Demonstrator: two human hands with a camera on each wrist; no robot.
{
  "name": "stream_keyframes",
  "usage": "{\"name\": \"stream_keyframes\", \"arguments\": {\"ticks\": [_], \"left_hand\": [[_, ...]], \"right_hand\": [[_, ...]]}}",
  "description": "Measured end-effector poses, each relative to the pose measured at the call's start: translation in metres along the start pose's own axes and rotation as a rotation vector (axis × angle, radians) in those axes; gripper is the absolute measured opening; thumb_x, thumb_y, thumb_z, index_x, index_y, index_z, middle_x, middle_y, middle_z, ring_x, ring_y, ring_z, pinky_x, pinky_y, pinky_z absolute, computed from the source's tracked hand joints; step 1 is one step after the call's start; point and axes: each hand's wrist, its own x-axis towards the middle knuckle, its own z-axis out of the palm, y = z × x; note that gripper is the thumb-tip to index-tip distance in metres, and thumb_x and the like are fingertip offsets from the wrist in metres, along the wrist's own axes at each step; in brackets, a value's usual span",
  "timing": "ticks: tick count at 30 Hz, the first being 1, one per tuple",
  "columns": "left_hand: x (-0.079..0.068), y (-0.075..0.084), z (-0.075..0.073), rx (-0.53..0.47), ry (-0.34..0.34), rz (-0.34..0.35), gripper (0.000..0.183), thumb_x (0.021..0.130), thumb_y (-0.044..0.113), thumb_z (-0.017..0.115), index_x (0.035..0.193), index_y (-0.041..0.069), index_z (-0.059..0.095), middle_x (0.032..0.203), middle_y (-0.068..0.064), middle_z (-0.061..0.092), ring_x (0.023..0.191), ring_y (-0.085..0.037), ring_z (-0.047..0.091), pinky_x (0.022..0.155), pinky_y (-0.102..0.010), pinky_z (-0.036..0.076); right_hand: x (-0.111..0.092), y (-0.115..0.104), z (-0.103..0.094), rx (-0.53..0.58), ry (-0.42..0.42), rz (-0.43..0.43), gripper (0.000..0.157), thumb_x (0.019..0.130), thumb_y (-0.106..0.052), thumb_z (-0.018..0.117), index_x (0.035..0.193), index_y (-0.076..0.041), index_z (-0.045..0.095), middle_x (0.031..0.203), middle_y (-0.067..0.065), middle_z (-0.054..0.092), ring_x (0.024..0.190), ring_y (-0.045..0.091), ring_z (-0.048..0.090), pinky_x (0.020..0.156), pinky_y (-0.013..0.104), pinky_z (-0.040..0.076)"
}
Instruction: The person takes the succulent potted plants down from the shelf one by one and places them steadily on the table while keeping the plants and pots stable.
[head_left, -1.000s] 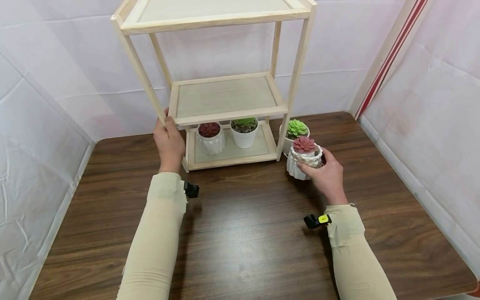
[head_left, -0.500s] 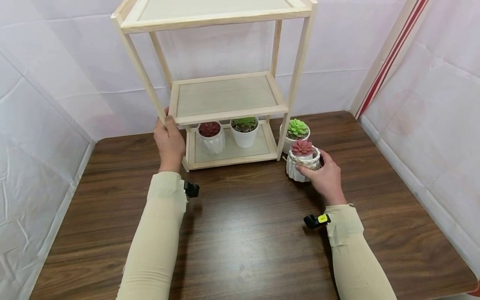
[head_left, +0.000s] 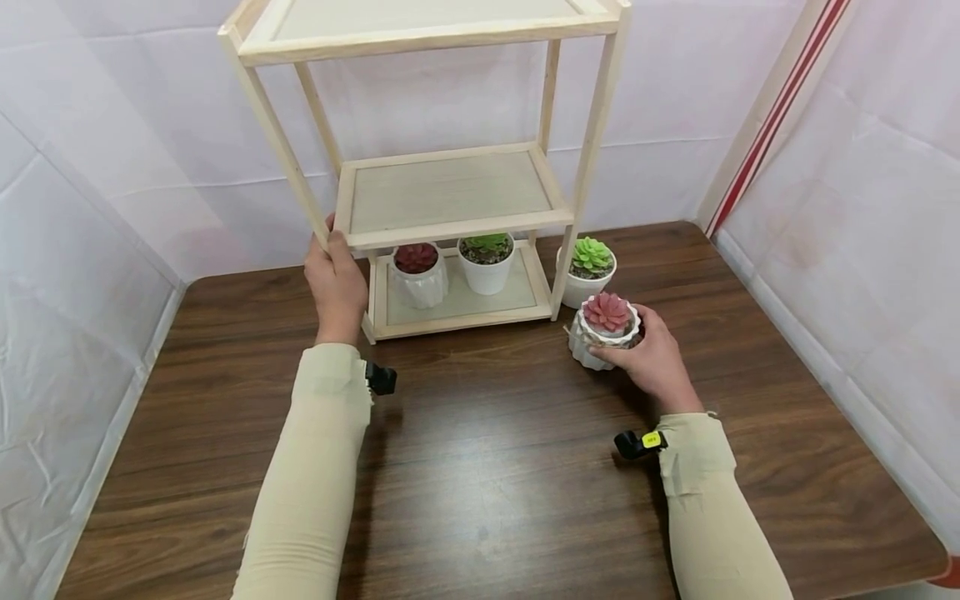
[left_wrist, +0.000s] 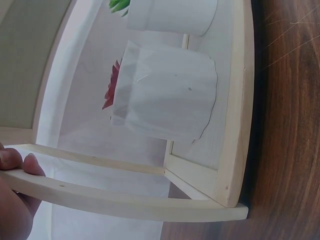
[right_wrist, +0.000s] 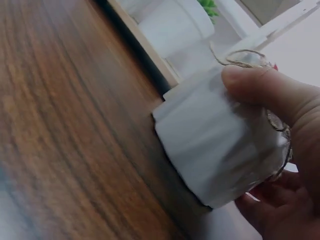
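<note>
In the head view my left hand [head_left: 336, 287] grips the left front post of a pale wooden three-tier shelf [head_left: 457, 231]. The left wrist view shows that post [left_wrist: 110, 203] between thumb and fingers. At the shelf's right, my right hand [head_left: 656, 362] holds a pink potted succulent [head_left: 587, 346] in a white ribbed pot, thumb on the near side and fingers round the far side. The pot leans toward me, low over the table. Seen from the right wrist, twine [right_wrist: 245, 65] circles the pot's upper part, and its base is close to the brown tabletop.
On the bottom tier stand a dark red succulent [head_left: 420, 279] in a white ribbed pot and a green plant [head_left: 487, 271] in a smooth white pot. A bright green succulent [head_left: 588, 275] stands just behind the held pot. The brown table [head_left: 465, 467] meets white cloth walls.
The pink succulent has come slightly toward me and tipped, so its top faces me more. My left hand keeps its grip on the post.
</note>
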Motion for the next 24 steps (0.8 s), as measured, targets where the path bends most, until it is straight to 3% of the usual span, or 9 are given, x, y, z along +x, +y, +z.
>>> {"name": "stream_keyframes", "arguments": {"ticks": [7, 24], "left_hand": [[-0.0001, -0.002, 0.0006, -0.006, -0.002, 0.021, 0.043, 0.096, 0.036, 0.028, 0.132, 0.022, 0.047, 0.127, -0.007, 0.054, 0.12, -0.013, 0.047, 0.102, -0.03, 0.036], [-0.0004, 0.0002, -0.0005, 0.001, -0.015, -0.001, 0.042, 0.097, 0.037, 0.028, 0.133, 0.024, 0.045, 0.13, -0.004, 0.052, 0.121, -0.013, 0.046, 0.103, -0.03, 0.035]], "right_hand": [[0.0015, 0.0038, 0.0008, -0.009, -0.011, -0.008, 0.104, 0.058, -0.059, 0.076, 0.136, -0.006, 0.034, 0.133, 0.018, 0.041, 0.121, 0.033, 0.04, 0.099, 0.052, 0.033], [0.0027, 0.0058, 0.0034, -0.007, -0.015, 0.007, 0.106, 0.058, -0.065, 0.072, 0.141, -0.012, 0.03, 0.136, 0.017, 0.037, 0.125, 0.034, 0.037, 0.102, 0.052, 0.03]]}}
